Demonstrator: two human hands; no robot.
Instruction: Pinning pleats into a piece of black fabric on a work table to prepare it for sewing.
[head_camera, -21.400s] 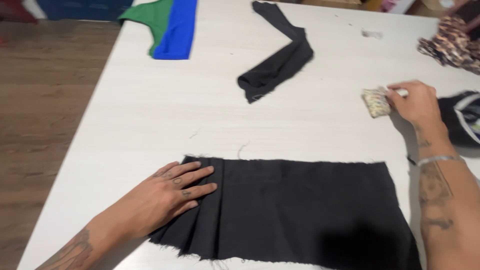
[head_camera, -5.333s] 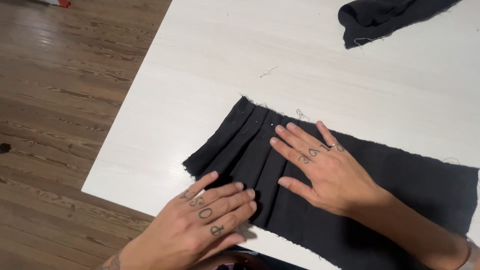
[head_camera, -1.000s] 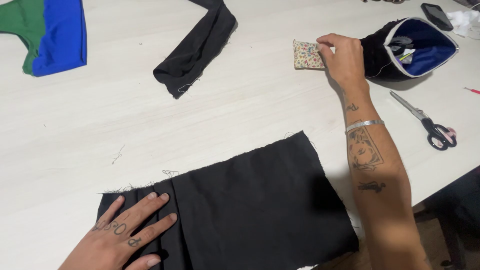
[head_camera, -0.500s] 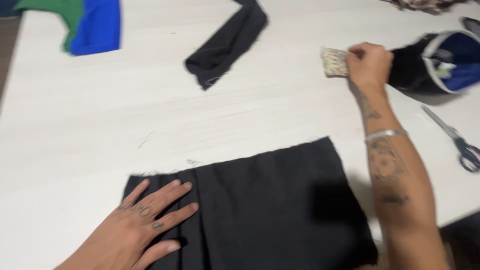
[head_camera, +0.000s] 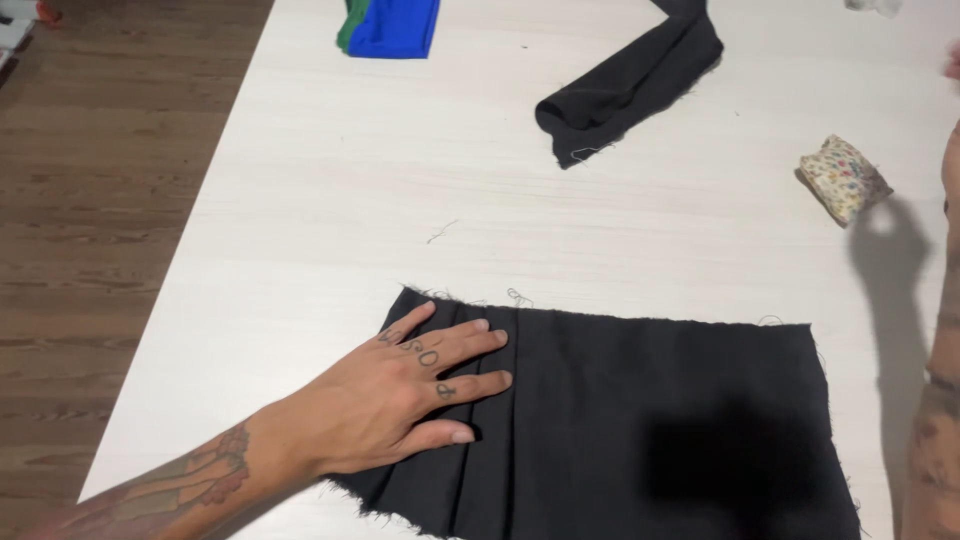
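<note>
A rectangle of black fabric (head_camera: 660, 420) with frayed edges lies flat near the front edge of the white table (head_camera: 330, 200). Several narrow pleats are folded into its left end. My left hand (head_camera: 400, 395) presses flat on those pleats, fingers spread and pointing right. My right forearm (head_camera: 940, 400) runs up the right edge of the view. Only a blurred bit of my right hand (head_camera: 953, 60) shows at the top right, raised above the table. A small floral pincushion (head_camera: 845, 178) sits alone on the table, left of that arm.
A folded strip of black cloth (head_camera: 630, 80) lies at the back centre. A green and blue cloth (head_camera: 390, 22) sits at the far edge. Loose threads (head_camera: 440, 232) dot the table. Wooden floor (head_camera: 100, 200) lies beyond the table's left edge.
My right hand has left the pincushion and lifted away to the right, mostly out of view. My left hand stays flat on the pleats. The view has swung left.
</note>
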